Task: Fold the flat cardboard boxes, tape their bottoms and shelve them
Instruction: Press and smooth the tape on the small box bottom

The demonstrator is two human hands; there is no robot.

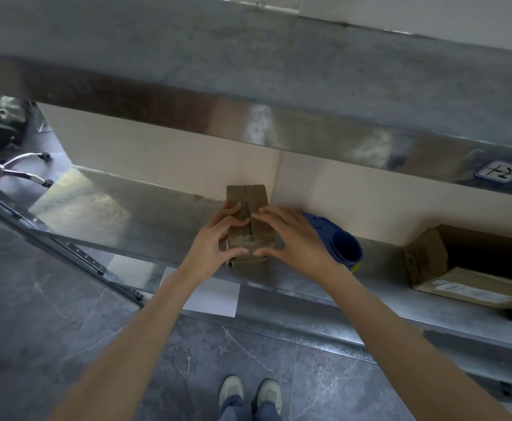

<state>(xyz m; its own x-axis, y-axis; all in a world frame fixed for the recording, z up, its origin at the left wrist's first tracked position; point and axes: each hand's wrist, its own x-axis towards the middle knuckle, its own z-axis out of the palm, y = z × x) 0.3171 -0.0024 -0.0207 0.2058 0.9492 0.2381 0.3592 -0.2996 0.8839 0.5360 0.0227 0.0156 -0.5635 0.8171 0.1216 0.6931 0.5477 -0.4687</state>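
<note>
A small folded cardboard box (pixel 250 208) stands on the lower metal shelf (pixel 121 220), its far end against the beige wall, clear tape over its top seam. My left hand (pixel 215 244) holds its left side, fingers curled over the top edge and thumb along the near end. My right hand (pixel 291 238) covers its right side, fingers spread across the top and thumb at the near end.
A blue foam clog (pixel 342 244) lies right of the box, touching my right hand. An open cardboard box (pixel 461 268) sits further right on the shelf. An upper shelf (pixel 309 129) overhangs. An office chair base (pixel 14 168) stands at left.
</note>
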